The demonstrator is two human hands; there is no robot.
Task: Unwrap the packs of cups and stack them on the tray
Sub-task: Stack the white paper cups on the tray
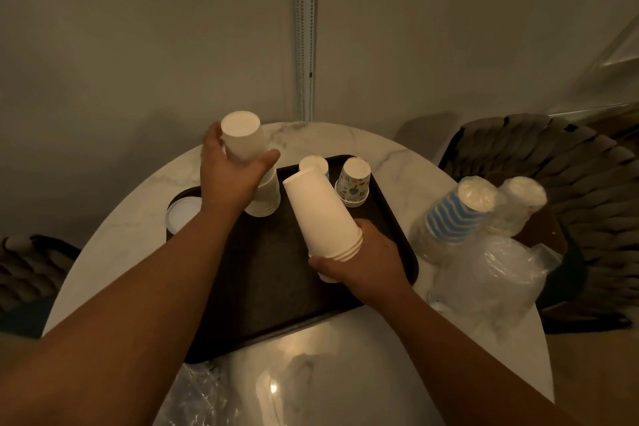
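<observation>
A dark tray lies on the round marble table. My left hand grips an upside-down stack of white cups at the tray's far left; the stack's lower rims stand on or just above the tray. My right hand holds a taller stack of white cups by its rim end, tilted above the tray's middle. At the tray's far side stand a patterned cup stack and another white cup stack. Two wrapped packs, one blue-striped and one white, stand right of the tray.
A white lid or plate sits at the tray's left end. Crumpled clear plastic wrap lies on the table's right side, more wrap at the near edge. A woven chair stands right of the table, and a wall is close behind.
</observation>
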